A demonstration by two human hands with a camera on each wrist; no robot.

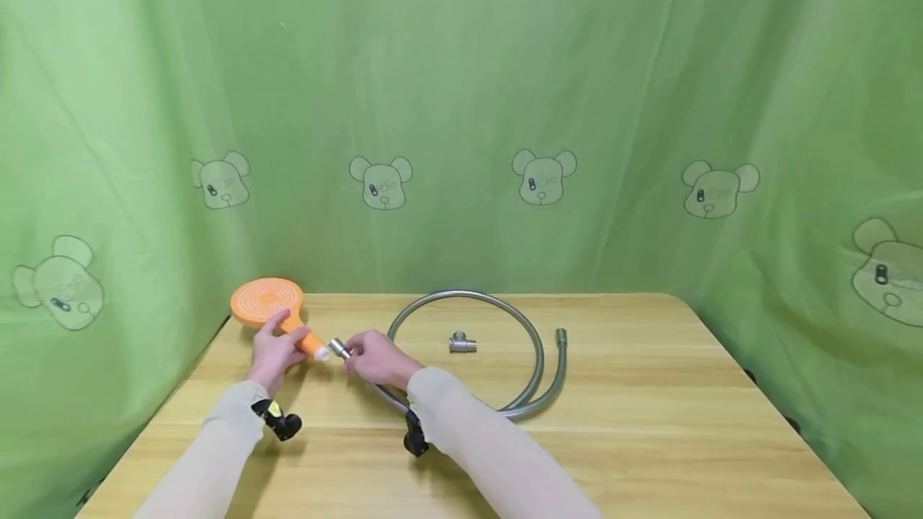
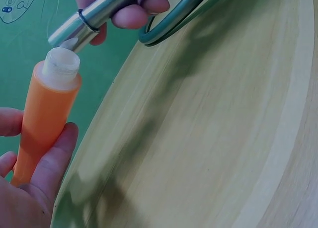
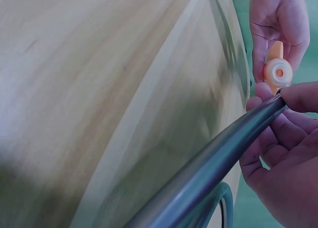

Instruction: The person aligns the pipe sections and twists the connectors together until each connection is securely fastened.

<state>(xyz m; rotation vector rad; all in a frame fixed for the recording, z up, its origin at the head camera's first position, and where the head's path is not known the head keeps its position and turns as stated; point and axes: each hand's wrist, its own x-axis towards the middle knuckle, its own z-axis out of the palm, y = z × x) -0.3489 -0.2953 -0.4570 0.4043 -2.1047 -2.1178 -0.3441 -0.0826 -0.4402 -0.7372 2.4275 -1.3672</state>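
Observation:
An orange shower head is held up at the table's left side by my left hand, whose fingers and thumb grip its handle. The handle ends in a white threaded tip. My right hand pinches the metal end fitting of a grey shower hose. In the left wrist view the fitting is tilted and very close to the white tip; whether they touch I cannot tell. From the right hand the hose runs back and loops over the table, its other end lying to the right.
A small metal angle valve lies on the wooden table inside the hose loop. Green curtains with bear prints hang behind the table and at both sides. A black wrist camera is strapped to the left wrist.

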